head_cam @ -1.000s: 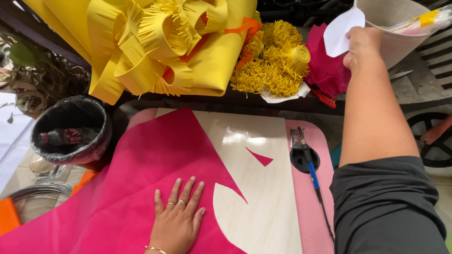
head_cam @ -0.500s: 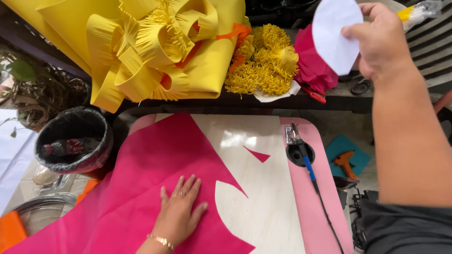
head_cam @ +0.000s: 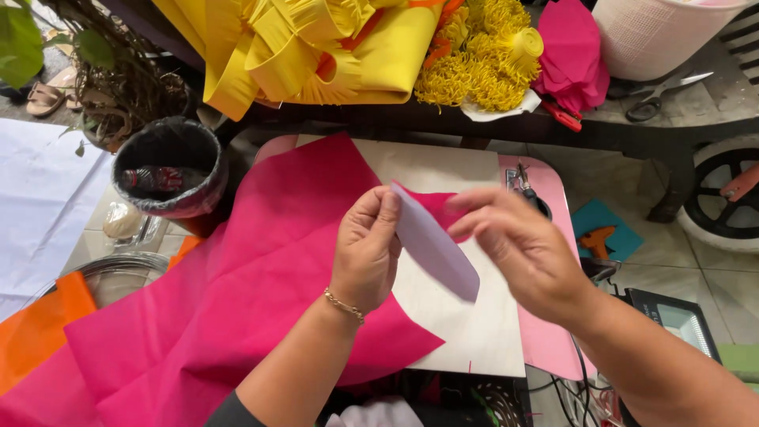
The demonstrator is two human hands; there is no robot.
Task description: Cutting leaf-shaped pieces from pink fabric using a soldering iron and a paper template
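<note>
My left hand (head_cam: 368, 253) pinches the top corner of a white teardrop-shaped paper cutout (head_cam: 433, 247), held tilted above the board. My right hand (head_cam: 526, 251) hovers right beside the cutout, its fingers spread and curled near the cutout's upper edge; whether they touch it I cannot tell. Under both hands lies a large pink paper sheet (head_cam: 237, 292) spread over a white board (head_cam: 474, 332) on a pink table (head_cam: 545, 348). A curved shape is cut out of the pink sheet's right edge.
A black bin (head_cam: 170, 170) stands left of the sheet. Yellow paper flowers (head_cam: 308, 47), yellow pompoms (head_cam: 482, 59) and pink folded paper (head_cam: 573, 51) sit on the bench behind, with scissors (head_cam: 656, 91) and a white basket (head_cam: 660, 32). A glue gun (head_cam: 597, 241) lies at right.
My right hand brought the white cutout down from above the bench to the board. My left hand lifted off the pink sheet and took hold of the cutout.
</note>
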